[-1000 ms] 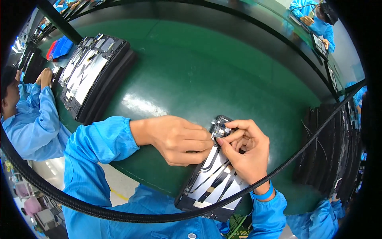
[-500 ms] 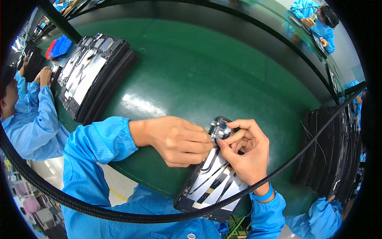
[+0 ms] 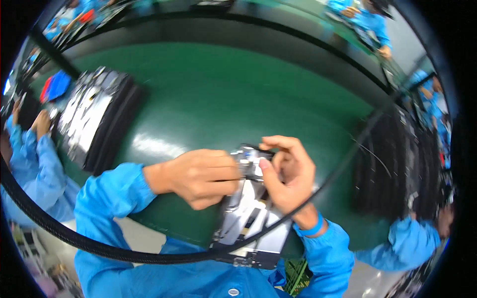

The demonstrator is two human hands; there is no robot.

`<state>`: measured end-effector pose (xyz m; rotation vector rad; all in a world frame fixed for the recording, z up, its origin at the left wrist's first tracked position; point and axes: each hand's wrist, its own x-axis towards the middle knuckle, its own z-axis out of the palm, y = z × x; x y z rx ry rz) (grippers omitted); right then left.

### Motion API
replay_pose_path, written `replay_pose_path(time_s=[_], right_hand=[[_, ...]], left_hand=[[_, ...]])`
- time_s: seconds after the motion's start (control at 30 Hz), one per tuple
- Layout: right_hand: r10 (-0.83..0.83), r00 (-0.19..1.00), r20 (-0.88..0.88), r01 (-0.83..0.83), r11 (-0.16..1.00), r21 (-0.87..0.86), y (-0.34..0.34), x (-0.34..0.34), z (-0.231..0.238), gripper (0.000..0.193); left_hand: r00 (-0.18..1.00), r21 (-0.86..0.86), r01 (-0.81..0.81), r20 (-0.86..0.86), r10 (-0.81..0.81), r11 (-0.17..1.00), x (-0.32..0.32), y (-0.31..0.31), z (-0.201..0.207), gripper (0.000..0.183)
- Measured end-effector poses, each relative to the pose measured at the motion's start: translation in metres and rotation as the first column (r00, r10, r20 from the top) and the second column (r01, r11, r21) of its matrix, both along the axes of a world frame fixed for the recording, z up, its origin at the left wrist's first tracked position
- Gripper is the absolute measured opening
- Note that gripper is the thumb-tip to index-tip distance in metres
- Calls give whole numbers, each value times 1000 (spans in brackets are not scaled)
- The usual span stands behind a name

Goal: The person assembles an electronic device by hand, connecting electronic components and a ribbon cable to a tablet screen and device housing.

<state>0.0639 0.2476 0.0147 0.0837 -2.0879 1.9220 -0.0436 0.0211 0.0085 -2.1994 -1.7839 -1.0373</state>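
An opened tablet-like device [image 3: 273,233] lies lengthwise before me at the table's near edge, its innards facing up. Silver panels and dark ribbon cables run along it, with small metallic parts at its far end. My left hand [image 3: 203,176] is closed at the left side of that far end, fingertips pinched together; whatever is between them is hidden and blurred. My right hand [image 3: 293,174] grips the far right corner, its thumb on the small parts and its index finger at the top edge. A blue band circles my right wrist.
A stack of similar opened devices [image 3: 94,114] stands at the left on the green table [image 3: 198,89]. Another dark stack [image 3: 392,164] is at the right. A black braided cable [image 3: 149,258] crosses in front. Co-workers in blue sit on both sides, near blue and red bins [image 3: 59,84].
The whole view has shifted and turned, and the picture is blurrier. The device lies straighter. My right index finger has moved to its top edge; my left hand stays closed at its left side.
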Motion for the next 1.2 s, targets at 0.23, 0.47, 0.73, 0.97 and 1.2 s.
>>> replay_pose_path(time_s=[0.23, 0.47, 0.73, 0.97, 1.2], right_hand=[[-163, 907, -389, 319, 869, 379, 25, 21, 34, 30], [-335, 648, -684, 761, 251, 598, 95, 103, 89, 32], [-590, 770, -242, 433, 206, 878, 177, 179, 132, 64], [-512, 816, -268, 394, 153, 906, 194, 183, 149, 52], [-242, 809, -535, 438, -359, 825, 204, 172, 137, 72]], left_hand=[[898, -122, 408, -125, -422, 905, 93, -15, 16, 37], [937, -274, 250, -173, -303, 929, 73, 3, -9, 43], [944, -69, -286, -190, 269, 956, -48, 38, 0, 35], [749, -12, -653, -162, 643, 757, -92, 52, -16, 46], [755, 58, -644, -108, 647, 762, -93, 51, -20, 49]])
